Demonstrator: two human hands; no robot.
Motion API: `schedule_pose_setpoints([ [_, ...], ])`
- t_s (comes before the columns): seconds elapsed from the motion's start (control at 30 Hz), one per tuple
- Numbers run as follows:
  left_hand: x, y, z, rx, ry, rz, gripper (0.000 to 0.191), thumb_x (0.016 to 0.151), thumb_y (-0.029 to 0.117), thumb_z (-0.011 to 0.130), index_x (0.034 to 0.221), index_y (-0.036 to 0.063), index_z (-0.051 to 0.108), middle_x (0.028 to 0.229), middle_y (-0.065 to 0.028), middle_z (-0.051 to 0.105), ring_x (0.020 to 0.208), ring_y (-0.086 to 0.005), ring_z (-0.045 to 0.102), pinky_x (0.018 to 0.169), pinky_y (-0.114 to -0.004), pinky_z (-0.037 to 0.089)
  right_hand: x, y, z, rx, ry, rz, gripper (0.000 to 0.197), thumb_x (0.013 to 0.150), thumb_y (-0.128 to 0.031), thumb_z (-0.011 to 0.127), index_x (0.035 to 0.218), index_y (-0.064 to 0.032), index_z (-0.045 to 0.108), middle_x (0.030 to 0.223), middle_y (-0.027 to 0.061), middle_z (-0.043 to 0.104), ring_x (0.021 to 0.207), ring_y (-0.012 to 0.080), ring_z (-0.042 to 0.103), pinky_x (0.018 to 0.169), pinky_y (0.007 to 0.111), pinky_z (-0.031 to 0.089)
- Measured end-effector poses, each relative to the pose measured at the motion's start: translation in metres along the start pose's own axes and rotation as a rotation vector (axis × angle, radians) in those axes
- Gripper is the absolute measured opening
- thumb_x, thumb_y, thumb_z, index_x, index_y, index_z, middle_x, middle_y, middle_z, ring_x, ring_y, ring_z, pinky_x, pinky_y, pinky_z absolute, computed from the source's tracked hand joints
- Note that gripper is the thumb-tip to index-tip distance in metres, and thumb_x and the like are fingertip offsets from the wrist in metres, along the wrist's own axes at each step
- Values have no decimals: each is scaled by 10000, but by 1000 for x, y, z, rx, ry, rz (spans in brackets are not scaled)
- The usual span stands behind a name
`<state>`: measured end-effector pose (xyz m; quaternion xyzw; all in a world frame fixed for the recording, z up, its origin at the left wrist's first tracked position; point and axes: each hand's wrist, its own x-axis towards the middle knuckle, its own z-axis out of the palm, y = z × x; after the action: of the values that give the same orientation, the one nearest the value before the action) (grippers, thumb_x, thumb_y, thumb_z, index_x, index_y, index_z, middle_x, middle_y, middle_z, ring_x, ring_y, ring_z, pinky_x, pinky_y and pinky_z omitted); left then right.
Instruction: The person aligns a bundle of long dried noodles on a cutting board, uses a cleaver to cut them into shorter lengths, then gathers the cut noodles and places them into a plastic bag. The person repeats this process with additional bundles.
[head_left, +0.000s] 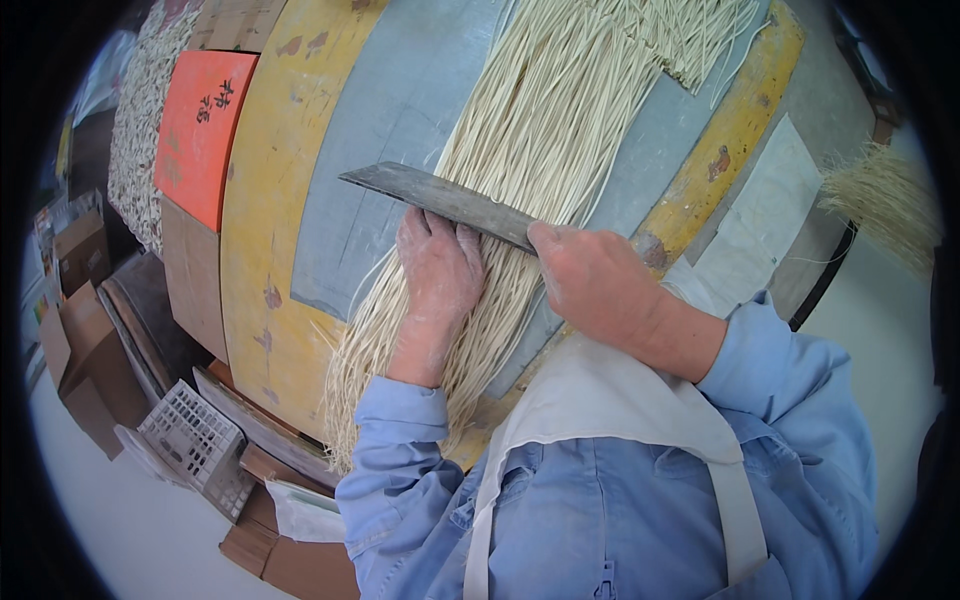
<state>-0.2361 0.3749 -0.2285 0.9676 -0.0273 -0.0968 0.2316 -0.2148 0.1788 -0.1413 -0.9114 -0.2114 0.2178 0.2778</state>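
Long pale dried noodles (555, 112) lie in a thick band across a grey metal sheet (405, 97) on the yellow worktop. A long, dark, flat metal blade (450, 199) lies crosswise over them. My right hand (592, 281) is closed around the blade's right end. Flour dusts my left hand (442, 262), which rests on the noodles just below the blade, its fingertips reaching to the blade's edge. The noodles' near ends spread out past my left forearm. Whether the blade has a handle inside my right fist is hidden.
An orange-red box (202, 135) bearing writing stands along the worktop's left side. A white plastic basket (195, 435) and cardboard boxes (94, 367) are at the lower left. White cloth or paper (765, 210) lies at the right, near another noodle bundle (885, 199).
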Motion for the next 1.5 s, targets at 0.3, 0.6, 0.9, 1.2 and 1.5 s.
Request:
schedule_pose_setpoints([
  [0.3,11,-10,-11,-59,42,0,414,927,184,506,1229,-94,455,1221,-303,486,1101,-469,461,981,-515,353,8,-4,-2,15,-49,111,52,779,-13,538,787,35,555,637,210,615,638,372,661,577,438,546],
  [0.6,19,-21,-14,-65,90,28,285,897,125,528,1117,-54,561,1155,-273,529,1052,-444,492,937,-496,390,2,-8,-3,-30,-60,64,211,779,-3,550,976,49,495,668,206,589,627,376,622,557,456,502],
  [0.9,19,-27,-14,-68,37,22,308,897,125,533,1153,-44,564,1158,-264,534,1064,-432,494,947,-489,392,5,-13,0,-147,-55,-34,218,779,17,547,963,47,434,676,178,597,596,335,633,514,407,508],
  [1.2,24,-35,-20,-107,33,-69,359,931,165,498,1222,-38,550,1144,-256,553,1046,-425,514,940,-473,412,19,-14,-10,-81,-101,-13,189,783,41,518,939,48,411,603,185,578,601,377,625,528,451,503],
  [1.5,52,-48,-49,-172,78,-172,395,959,225,446,1200,-68,556,1150,-232,588,1090,-351,537,958,-423,418,26,-20,-13,-106,-130,27,171,781,46,544,907,44,428,618,188,607,626,364,655,552,424,536],
])
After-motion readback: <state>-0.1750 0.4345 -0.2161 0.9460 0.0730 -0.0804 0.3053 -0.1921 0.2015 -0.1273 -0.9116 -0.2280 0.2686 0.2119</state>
